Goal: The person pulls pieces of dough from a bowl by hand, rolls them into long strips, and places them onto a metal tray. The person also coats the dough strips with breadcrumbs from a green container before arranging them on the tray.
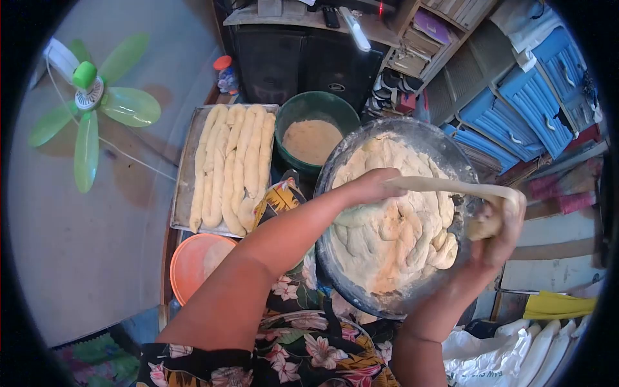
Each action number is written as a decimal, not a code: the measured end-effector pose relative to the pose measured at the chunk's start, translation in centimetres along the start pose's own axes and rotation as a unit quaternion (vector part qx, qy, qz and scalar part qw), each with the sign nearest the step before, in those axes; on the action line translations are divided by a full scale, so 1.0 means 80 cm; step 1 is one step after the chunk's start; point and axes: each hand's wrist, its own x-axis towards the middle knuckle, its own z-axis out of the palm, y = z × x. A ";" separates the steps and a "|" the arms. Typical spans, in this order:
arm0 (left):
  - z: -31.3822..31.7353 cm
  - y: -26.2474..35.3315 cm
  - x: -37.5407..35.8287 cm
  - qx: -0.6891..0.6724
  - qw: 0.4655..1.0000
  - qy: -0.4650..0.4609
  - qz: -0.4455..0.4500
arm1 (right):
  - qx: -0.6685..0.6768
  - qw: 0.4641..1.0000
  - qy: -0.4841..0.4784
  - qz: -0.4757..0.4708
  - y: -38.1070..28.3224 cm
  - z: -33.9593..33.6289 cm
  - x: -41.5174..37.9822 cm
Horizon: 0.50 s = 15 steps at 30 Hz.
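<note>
1. Blue drawers (534,111) stand beyond the basin (465,162) of dough (377,242).
2. Over it, my left hand (379,185) holds one end of a dough strip (445,186), grip narrow.
3. My right hand (503,227) holds the other.

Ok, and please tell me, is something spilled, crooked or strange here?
I see no clear spill or damage. Two small oddities: the dough in the big basin has an orange-tinted patch, unlike its pale rest, cause unclear; and on the tray, one dough lump sits bunched beside long, fairly straight rolls.
</note>
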 end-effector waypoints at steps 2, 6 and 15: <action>0.006 0.019 -0.010 -0.208 0.969 -0.127 -0.035 | 0.068 0.992 0.099 -0.025 0.013 -0.040 0.012; 0.013 -0.013 0.007 -0.184 0.981 0.036 -0.053 | -0.416 0.891 -0.025 0.181 0.113 -0.109 0.021; 0.050 -0.091 0.011 0.403 0.908 0.113 -0.012 | -0.698 0.687 -0.192 -0.065 0.234 -0.049 -0.058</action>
